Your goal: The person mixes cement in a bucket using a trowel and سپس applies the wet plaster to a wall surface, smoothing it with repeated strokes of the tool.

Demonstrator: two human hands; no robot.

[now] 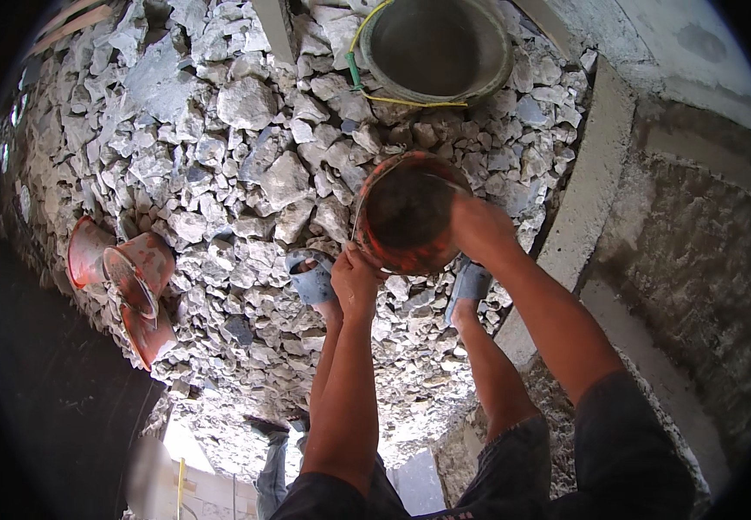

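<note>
In front of me, tilted toward me above the rubble, is an orange-red bucket [419,262] stained with grey. The dark inside faces up, and a thin wire-like handle curves along its left side. My left hand [356,276] is closed on the near left rim. My right hand [484,227] lies over the right rim, reaching partly into the mouth; its fingers are blurred and hidden in shadow. Beyond the bucket stands a large dark round tub [504,69] with grey contents. A yellow cord [410,102] with a green piece runs along the tub's near left edge.
Broken stone [250,104] covers the ground under my sandalled feet. Several stained red buckets [155,260] lie tipped at the left. A concrete ledge [596,165] runs along the right, beside a rough wet-looking surface [687,234]. Another person's legs [273,464] show at the lower edge.
</note>
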